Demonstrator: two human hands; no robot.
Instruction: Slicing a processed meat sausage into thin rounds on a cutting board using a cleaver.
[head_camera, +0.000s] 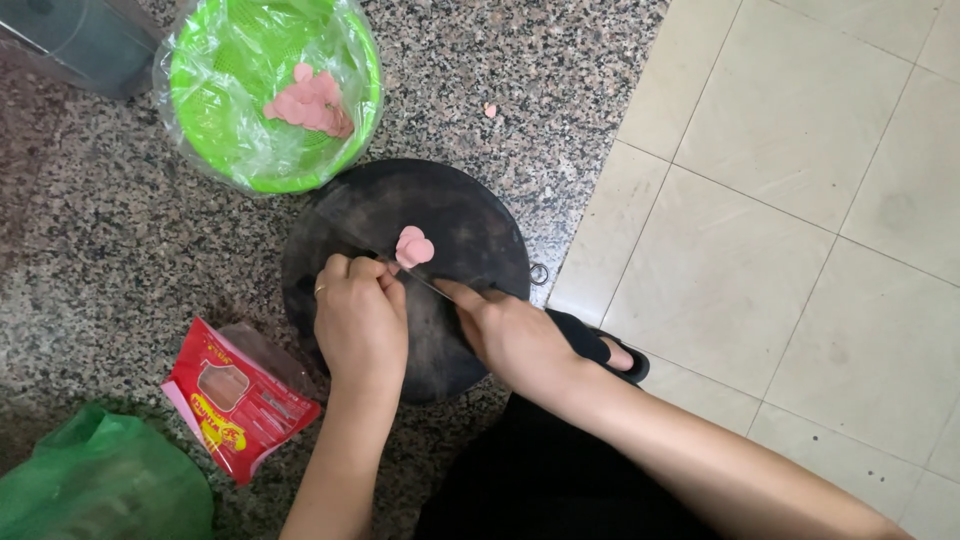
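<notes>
Granite floor (90, 250) w/ green bag (95, 485) at bottom-left corner, red packet (235, 400) beside it, green basket (270, 90) w/ pink slices up top. Left hand (360, 320) curled shut at pink sausage slices (413, 248), mid round dark board (400, 275). Right hand (515, 335) closed on knife (425, 280). Cream tiles (800, 200) at right.

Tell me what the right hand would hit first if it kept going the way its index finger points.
Probably the pink sausage slices on the round dark cutting board; the right hand points up-left along its knife.

Soft, even daylight, faint shadows, sharp centre, slight glare on the plastic-lined green basket (215, 130).
</notes>
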